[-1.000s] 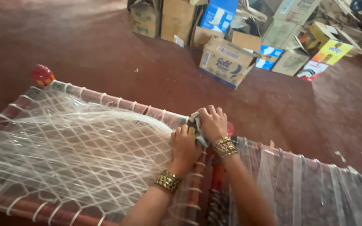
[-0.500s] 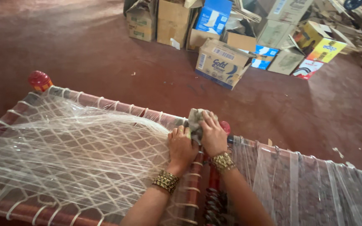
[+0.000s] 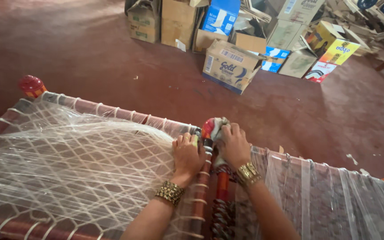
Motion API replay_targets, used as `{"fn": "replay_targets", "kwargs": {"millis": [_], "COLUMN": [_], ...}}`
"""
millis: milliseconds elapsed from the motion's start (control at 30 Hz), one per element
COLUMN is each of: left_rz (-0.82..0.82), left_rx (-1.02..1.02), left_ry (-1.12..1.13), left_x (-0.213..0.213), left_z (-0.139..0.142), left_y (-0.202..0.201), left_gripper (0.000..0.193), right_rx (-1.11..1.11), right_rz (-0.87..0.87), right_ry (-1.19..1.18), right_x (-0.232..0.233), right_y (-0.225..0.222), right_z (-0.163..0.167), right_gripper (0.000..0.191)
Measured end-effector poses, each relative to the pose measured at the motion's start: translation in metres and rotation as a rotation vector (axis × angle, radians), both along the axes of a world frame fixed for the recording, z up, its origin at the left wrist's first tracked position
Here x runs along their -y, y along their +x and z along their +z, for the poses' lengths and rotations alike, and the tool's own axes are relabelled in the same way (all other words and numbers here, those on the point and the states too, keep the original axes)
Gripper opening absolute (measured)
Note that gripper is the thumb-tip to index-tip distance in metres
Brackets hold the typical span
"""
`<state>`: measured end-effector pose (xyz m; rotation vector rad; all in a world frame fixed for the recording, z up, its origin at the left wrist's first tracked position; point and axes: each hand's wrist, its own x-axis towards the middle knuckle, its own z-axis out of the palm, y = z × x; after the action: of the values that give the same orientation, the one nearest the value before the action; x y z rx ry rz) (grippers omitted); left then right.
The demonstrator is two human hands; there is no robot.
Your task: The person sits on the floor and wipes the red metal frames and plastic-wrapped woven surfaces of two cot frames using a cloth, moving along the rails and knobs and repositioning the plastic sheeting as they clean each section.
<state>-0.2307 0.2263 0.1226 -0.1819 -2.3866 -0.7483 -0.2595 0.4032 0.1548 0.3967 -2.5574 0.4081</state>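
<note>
Two woven cots stand side by side below me, their frames wound in red and brown tape. The left cot has a clear plastic lattice. My left hand rests on its rail by the corner, fingers pressed down. A crumpled cloth is gripped in my right hand and held against the red knob of the corner post. Gold bangles circle both wrists. The right cot carries straight clear strips.
A pile of cardboard boxes sits on the dark red floor at the back. Another red knob marks the left cot's far corner. Bits of paper lie on the floor at right.
My view has shifted so the cots sit lower. My right hand with the cloth has moved slightly along the corner post, and the red knob now shows beside it.
</note>
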Motion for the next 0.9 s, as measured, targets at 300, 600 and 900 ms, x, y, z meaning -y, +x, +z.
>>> {"fn": "replay_targets", "kwargs": {"millis": [300,600,900], "left_rz": [0.002,0.035,0.02], "left_rx": [0.009,-0.016,-0.016], "left_ry": [0.006,-0.019,-0.026], "left_x": [0.0,-0.001,-0.001], "left_z": [0.001,-0.004,-0.008], "left_y": [0.0,0.0,0.0], "left_gripper": [0.029,0.027,0.032], "right_rx": [0.109,-0.128,0.097], "right_rz": [0.15,0.03,0.065], "right_ry": [-0.579,-0.089,-0.362], "right_x": [-0.049,-0.076,-0.036], "right_y": [-0.074,0.0,0.083], "right_z": [-0.064,-0.11,-0.066], "right_gripper": [0.051,0.065,0.028]}}
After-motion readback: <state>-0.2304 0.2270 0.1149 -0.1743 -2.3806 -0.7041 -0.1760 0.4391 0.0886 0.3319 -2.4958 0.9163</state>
